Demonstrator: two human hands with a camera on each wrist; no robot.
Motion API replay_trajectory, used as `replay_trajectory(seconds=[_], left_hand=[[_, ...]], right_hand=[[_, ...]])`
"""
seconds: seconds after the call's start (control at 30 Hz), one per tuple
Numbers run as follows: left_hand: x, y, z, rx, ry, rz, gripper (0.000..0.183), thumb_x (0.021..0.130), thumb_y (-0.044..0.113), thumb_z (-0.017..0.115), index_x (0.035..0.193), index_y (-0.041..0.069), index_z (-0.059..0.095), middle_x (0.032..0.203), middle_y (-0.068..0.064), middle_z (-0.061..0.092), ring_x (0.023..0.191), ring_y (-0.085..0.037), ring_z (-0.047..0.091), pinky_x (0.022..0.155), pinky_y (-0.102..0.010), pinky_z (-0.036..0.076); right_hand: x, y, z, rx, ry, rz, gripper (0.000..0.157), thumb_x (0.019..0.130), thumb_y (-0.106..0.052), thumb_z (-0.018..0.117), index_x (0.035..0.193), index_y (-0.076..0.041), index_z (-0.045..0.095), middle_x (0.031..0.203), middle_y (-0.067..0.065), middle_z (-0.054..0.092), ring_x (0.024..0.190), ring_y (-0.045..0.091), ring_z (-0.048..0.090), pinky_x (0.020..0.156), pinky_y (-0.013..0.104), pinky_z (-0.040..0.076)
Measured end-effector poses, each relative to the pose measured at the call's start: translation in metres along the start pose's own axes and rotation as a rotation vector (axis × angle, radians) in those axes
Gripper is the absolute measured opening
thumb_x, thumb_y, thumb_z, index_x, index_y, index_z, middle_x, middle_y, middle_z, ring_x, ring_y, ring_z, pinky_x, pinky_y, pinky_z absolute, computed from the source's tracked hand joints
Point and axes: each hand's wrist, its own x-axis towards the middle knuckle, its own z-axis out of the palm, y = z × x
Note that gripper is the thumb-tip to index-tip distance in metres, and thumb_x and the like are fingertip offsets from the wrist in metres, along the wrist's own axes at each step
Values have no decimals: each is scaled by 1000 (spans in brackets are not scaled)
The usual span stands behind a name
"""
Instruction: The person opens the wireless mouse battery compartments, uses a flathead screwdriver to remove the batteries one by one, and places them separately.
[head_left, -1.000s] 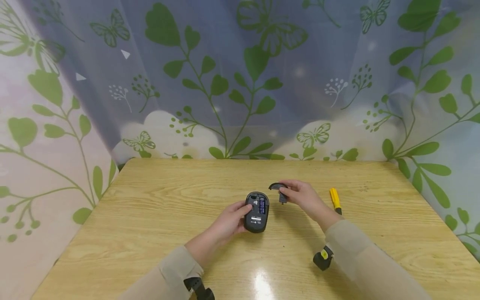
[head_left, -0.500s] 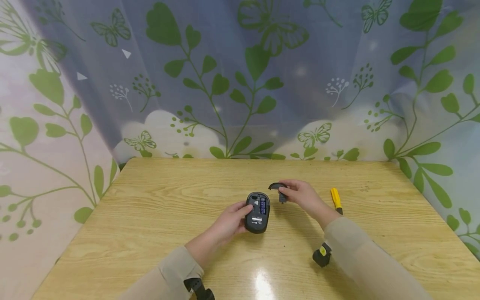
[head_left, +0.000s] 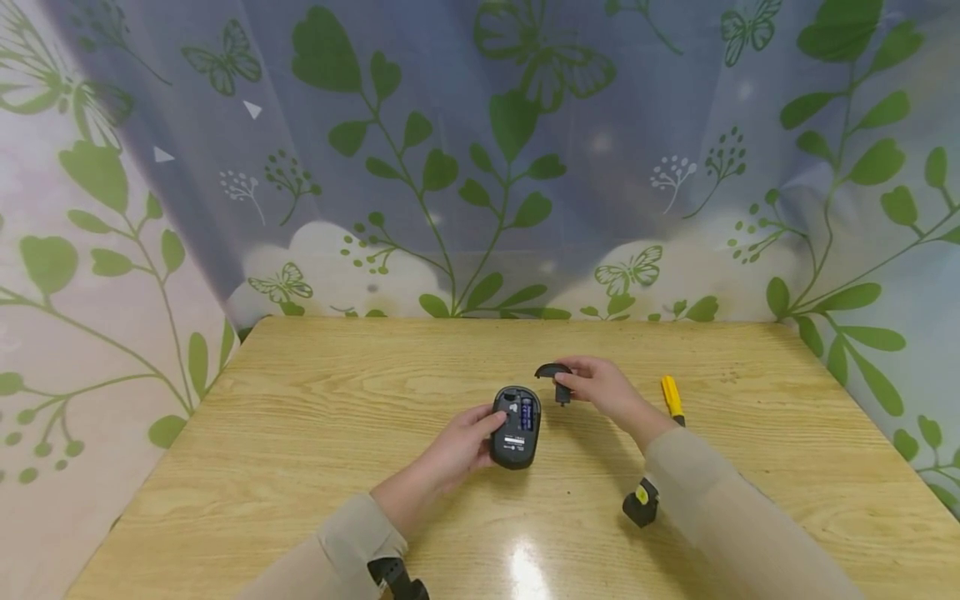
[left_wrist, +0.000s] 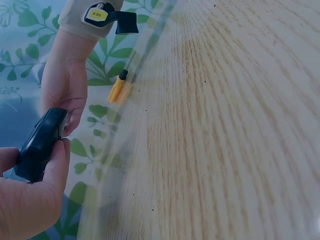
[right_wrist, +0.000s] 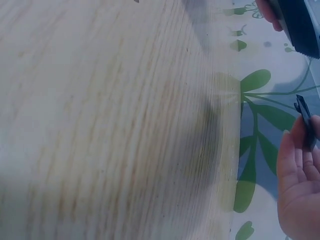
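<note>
My left hand (head_left: 460, 446) grips a black computer mouse (head_left: 513, 450) by its left side, underside up, thumb on top. Its battery bay is uncovered and holds dark blue batteries (head_left: 527, 414). To the right of the mouse and slightly higher, my right hand (head_left: 603, 390) pinches the black battery cover (head_left: 562, 392), a curved piece with a tab pointing down. Cover and mouse are apart. In the left wrist view the mouse (left_wrist: 40, 145) shows edge-on between thumb and fingers. The right wrist view has the thin cover (right_wrist: 306, 122) at the fingertips.
A yellow-handled screwdriver (head_left: 672, 397) lies on the wooden table (head_left: 337, 375), beyond the right forearm. A leaf-patterned curtain (head_left: 450, 208) hangs behind the table's back edge. Black cameras are strapped to both wrists, the right one (head_left: 641, 503) close above the tabletop.
The right hand and cover have shifted very slightly up and left. The mouse in the left hand has dropped a touch toward me. Both grips stay the same.
</note>
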Motion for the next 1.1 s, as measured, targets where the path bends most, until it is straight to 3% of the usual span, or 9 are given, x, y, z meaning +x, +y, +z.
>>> replay_trajectory(seconds=[0.57,1.1], left_hand=[[3,-6,-1,-15,-2,-9,50,99,18,43,138,-11,32,123,-28,52,101,-30,61,81,-34,52],[3,-6,-1,-25,-9,-14,51,99,18,43,139,-11,30,124,-28,51,103,-32,60,82,-35,52]], right_hand=[[12,2,-4,-107,-12,-34,41,96,-14,53,132,5,47,124,26,53,110,33,55,89,41,48],[25,7,-5,-149,-10,-1,41,96,-12,52,133,3,46,129,25,50,115,34,51,87,39,49]])
